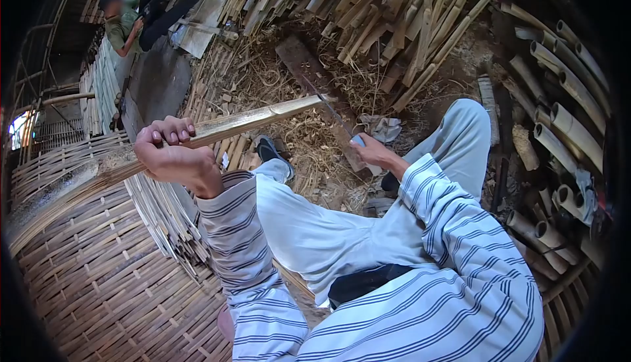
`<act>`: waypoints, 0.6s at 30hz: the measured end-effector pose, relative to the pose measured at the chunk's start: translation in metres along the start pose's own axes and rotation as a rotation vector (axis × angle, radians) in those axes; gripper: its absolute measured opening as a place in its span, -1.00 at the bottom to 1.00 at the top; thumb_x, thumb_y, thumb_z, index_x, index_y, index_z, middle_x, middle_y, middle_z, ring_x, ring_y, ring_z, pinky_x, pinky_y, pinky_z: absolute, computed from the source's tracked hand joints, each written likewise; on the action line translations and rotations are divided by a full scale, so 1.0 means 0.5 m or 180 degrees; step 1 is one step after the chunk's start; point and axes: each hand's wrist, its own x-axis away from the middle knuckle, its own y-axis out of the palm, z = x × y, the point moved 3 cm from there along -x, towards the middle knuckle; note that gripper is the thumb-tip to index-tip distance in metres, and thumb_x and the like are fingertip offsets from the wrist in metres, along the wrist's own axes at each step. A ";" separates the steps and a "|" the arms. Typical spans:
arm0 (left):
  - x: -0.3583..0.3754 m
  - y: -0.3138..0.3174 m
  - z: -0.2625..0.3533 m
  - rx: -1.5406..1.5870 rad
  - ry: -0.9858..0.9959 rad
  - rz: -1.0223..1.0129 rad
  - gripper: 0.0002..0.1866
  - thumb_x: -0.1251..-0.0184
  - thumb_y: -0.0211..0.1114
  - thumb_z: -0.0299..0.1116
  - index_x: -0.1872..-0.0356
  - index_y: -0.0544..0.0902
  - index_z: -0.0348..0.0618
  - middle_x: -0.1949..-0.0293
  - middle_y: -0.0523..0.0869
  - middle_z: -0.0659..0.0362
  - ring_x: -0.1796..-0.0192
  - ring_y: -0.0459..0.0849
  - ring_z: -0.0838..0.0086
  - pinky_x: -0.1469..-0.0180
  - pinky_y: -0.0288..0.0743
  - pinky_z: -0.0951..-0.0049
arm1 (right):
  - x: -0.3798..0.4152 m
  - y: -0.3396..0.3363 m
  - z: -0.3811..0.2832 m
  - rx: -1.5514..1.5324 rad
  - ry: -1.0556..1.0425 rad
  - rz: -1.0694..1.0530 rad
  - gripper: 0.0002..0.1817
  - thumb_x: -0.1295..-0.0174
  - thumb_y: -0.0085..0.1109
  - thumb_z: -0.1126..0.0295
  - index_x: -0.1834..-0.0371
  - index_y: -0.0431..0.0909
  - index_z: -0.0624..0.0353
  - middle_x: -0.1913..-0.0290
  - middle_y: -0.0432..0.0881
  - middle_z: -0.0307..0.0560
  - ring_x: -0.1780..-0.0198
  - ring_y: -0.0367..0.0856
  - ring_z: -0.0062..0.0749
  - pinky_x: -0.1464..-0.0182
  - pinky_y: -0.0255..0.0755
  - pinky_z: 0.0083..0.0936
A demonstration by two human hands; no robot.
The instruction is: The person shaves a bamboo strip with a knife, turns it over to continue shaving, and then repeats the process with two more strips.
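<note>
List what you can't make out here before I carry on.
All in the head view:
- Bamboo strip's lower-left end: cut off by the dark lens border.
- Strip's surface inside the left hand: hidden by its grip.
- Most of the knife handle: covered by the right hand.
- Blade's cutting edge: too small.
- Co-worker's finger positions: too small.

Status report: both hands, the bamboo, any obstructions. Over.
Left hand gripping long tan bamboo strip. Right hand holding blue-handled, thin-bladed knife at strip's tip. Pale curled shavings litter ground.
</note>
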 end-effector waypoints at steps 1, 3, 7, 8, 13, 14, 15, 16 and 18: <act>0.004 0.007 -0.001 -0.0034 0.0027 -0.0026 -0.75 -0.16 -0.06 -0.33 0.66 0.13 0.03 0.75 0.11 0.31 0.69 0.08 0.60 0.61 0.10 0.51 | -0.005 0.001 0.004 0.0190 -0.0217 0.0343 -0.44 -0.40 -0.08 -0.08 0.06 0.47 0.32 0.25 0.62 0.16 0.25 0.58 -0.02 0.10 0.41 -0.17; 0.003 0.012 -0.005 -0.0067 0.0102 -0.0061 -0.75 -0.18 -0.07 -0.32 0.66 0.13 0.04 0.75 0.11 0.32 0.69 0.08 0.61 0.61 0.09 0.52 | -0.018 -0.003 0.004 0.0513 -0.0212 0.0708 -0.43 -0.41 -0.14 -0.09 0.18 0.50 0.32 0.35 0.61 0.15 0.31 0.55 0.00 0.14 0.38 -0.16; -0.018 0.021 -0.019 -0.0072 0.0206 -0.0080 -0.74 -0.21 -0.09 -0.30 0.64 0.12 0.05 0.75 0.10 0.34 0.70 0.06 0.63 0.62 0.04 0.55 | -0.042 -0.010 -0.022 0.0648 0.0072 0.0721 -0.32 -0.37 -0.15 -0.18 0.29 0.57 0.36 0.34 0.63 0.33 0.23 0.60 0.23 0.11 0.41 -0.06; -0.028 0.021 -0.023 -0.0095 0.0201 -0.0082 -0.74 -0.22 -0.10 -0.30 0.64 0.12 0.06 0.75 0.10 0.34 0.70 0.06 0.63 0.62 0.03 0.55 | -0.038 -0.003 -0.026 0.0577 0.0005 0.0694 -0.29 -0.35 -0.14 -0.21 0.30 0.59 0.37 0.33 0.64 0.38 0.21 0.62 0.27 0.11 0.44 -0.03; -0.058 0.041 -0.040 -0.0153 0.0222 -0.0116 -0.74 -0.24 -0.10 -0.30 0.63 0.12 0.06 0.75 0.08 0.35 0.71 0.03 0.63 0.62 -0.01 0.55 | -0.059 0.004 -0.037 0.0540 0.0061 0.0824 -0.30 -0.37 -0.14 -0.18 0.43 0.60 0.37 0.43 0.62 0.37 0.28 0.62 0.25 0.17 0.43 -0.04; -0.056 0.043 -0.040 -0.0158 0.0238 -0.0100 -0.74 -0.24 -0.10 -0.30 0.63 0.12 0.06 0.75 0.09 0.34 0.71 0.04 0.63 0.62 -0.01 0.55 | -0.071 0.006 -0.032 0.0469 0.0145 0.0762 -0.30 -0.37 -0.15 -0.17 0.45 0.59 0.37 0.44 0.62 0.37 0.29 0.62 0.25 0.18 0.43 -0.05; -0.056 0.043 -0.039 -0.0161 0.0260 -0.0079 -0.75 -0.23 -0.10 -0.30 0.63 0.13 0.06 0.75 0.09 0.34 0.71 0.04 0.63 0.62 0.00 0.56 | -0.080 0.006 -0.025 0.0516 0.0137 0.0779 -0.31 -0.38 -0.14 -0.16 0.44 0.60 0.35 0.45 0.61 0.36 0.30 0.62 0.24 0.19 0.43 -0.06; -0.056 0.042 -0.041 -0.0145 0.0261 -0.0113 -0.75 -0.22 -0.08 -0.28 0.63 0.14 0.05 0.75 0.11 0.34 0.72 0.07 0.64 0.63 0.01 0.56 | -0.088 0.006 -0.016 0.0559 0.0131 0.0798 -0.32 -0.38 -0.14 -0.15 0.44 0.60 0.34 0.47 0.61 0.34 0.32 0.62 0.24 0.20 0.43 -0.08; -0.060 0.048 -0.044 -0.0088 0.0242 -0.0175 -0.75 -0.20 -0.06 -0.27 0.63 0.15 0.05 0.75 0.11 0.34 0.73 0.09 0.64 0.64 0.02 0.57 | -0.086 0.007 -0.022 0.0591 -0.0085 0.0921 -0.34 -0.38 -0.13 -0.14 0.45 0.60 0.32 0.49 0.61 0.32 0.33 0.62 0.23 0.21 0.43 -0.09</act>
